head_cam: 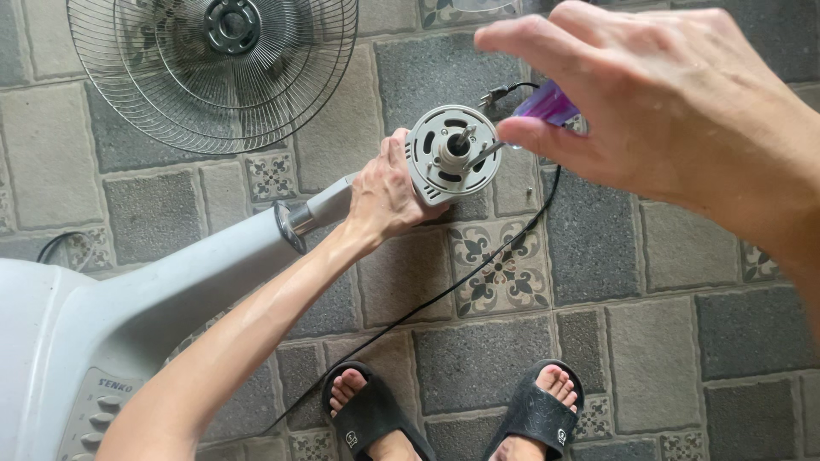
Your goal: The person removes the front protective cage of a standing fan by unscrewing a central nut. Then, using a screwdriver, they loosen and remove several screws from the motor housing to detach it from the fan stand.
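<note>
My left hand (384, 192) grips the neck of a grey standing fan lying on the floor, just behind its round white motor head (453, 154), whose shaft points up at me. My right hand (675, 102) holds a screwdriver with a purple handle (547, 104); its metal tip rests against the motor face beside the shaft. The fan's grey pole (213, 265) runs down-left to its base and control panel (102, 401).
A wire fan guard (213, 68) lies on the tiled floor at the upper left. A black power cord (444, 294) with a plug (494, 96) crosses the tiles. My feet in black slippers (453, 418) stand at the bottom.
</note>
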